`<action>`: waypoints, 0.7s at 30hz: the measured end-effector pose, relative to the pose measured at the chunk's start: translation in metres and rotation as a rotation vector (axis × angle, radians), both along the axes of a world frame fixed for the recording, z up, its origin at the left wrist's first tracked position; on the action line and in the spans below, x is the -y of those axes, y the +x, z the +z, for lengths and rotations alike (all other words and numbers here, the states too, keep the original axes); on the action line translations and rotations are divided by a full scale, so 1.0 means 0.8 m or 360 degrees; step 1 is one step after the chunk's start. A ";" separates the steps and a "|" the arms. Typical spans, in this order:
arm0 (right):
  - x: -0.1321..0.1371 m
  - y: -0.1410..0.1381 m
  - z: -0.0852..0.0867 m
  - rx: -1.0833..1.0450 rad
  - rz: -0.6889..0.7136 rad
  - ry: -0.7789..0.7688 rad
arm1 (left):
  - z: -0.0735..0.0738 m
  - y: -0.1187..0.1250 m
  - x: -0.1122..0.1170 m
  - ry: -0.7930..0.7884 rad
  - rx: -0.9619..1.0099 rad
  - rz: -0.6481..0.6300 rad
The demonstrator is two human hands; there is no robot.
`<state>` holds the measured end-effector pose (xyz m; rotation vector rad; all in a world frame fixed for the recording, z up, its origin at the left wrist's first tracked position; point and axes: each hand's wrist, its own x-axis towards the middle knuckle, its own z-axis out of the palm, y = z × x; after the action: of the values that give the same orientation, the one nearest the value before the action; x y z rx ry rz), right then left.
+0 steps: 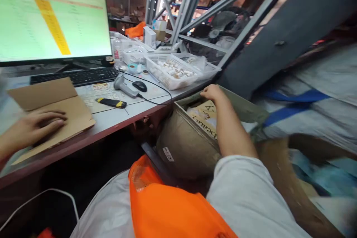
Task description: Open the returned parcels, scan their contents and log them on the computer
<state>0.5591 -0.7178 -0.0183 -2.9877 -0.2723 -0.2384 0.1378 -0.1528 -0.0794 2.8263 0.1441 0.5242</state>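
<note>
Evidently a two-sided reach. Left hand (pixel 41 126), left edge of the frame: palm down on a folded piece of brown cardboard (pixel 63 104), fingers loosely extended, small gap between thumb and forefinger, pressing rather than gripping. Cardboard lies at the near edge of the table (pixel 157 98), lower left, one flap raised towards the keyboard (pixel 83 76).

Right hand (pixel 213 93), right of centre: arm stretched over a drab olive bin (pixel 186 145), fingers curled narrow above its far part. Cannot tell whether they hold anything. Inside the bin, just below the hand: tan packaging (pixel 206 113) printed with dark lettering, "beauty" legible.

Between the hands, on the table: black-and-yellow utility knife (pixel 111 103), grey barcode scanner (pixel 125 87), black mouse (pixel 140 86). Beyond them, a white basket (pixel 158 76) of small white-and-brown pieces. Upper left, lit monitor (pixel 80 18). Bottom centre, orange fabric (pixel 173 208) across the person's lap.
</note>
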 end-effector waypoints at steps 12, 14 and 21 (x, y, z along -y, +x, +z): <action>-0.460 -0.221 0.018 -0.0229 0.2425 0.0703 | 0.019 0.037 -0.011 0.0087 -0.0005 -0.0018; -0.528 -0.254 -0.008 -0.0269 0.2672 0.0497 | 0.013 0.033 -0.024 -0.0018 0.0163 0.0123; -0.601 -0.288 -0.065 0.0114 0.3242 0.0168 | -0.020 0.025 -0.043 -0.0035 0.0336 0.0187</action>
<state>0.3291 -0.2372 -0.0700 -1.2577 -2.5628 -0.0545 0.1577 -0.1186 -0.0953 2.7312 0.2736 0.8363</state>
